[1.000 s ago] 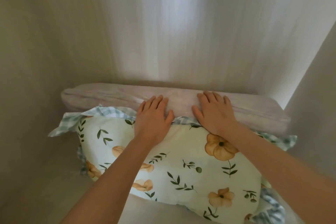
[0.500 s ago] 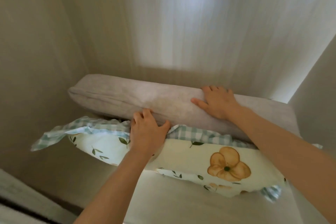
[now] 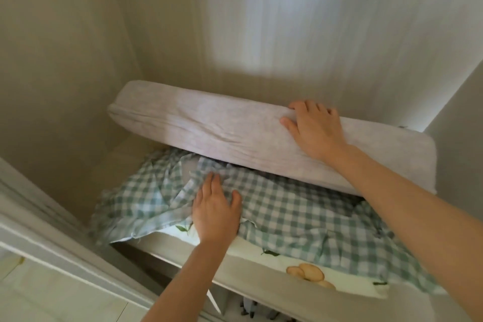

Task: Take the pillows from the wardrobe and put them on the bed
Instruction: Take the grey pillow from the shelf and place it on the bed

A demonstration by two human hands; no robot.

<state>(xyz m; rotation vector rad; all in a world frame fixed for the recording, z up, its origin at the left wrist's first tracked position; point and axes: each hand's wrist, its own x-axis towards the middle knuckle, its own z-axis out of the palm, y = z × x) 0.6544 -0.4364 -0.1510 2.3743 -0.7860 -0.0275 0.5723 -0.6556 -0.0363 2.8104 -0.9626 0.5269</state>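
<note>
Item: pillows on wardrobe shelf (image 3: 261, 287), removal stage

Grey pillow (image 3: 209, 128) is clasped by the right hand (image 3: 313, 131), tilted on the checked floral pillow (image 3: 287, 217), pressed by the flat, open left hand (image 3: 217, 212); a lift-out is judged next

a long grey pillow (image 3: 209, 133) lies tilted across the back of the wardrobe shelf (image 3: 261, 290), its left end raised. beneath it a floral pillow with green gingham trim (image 3: 300, 217) overhangs the shelf's front edge.
</note>
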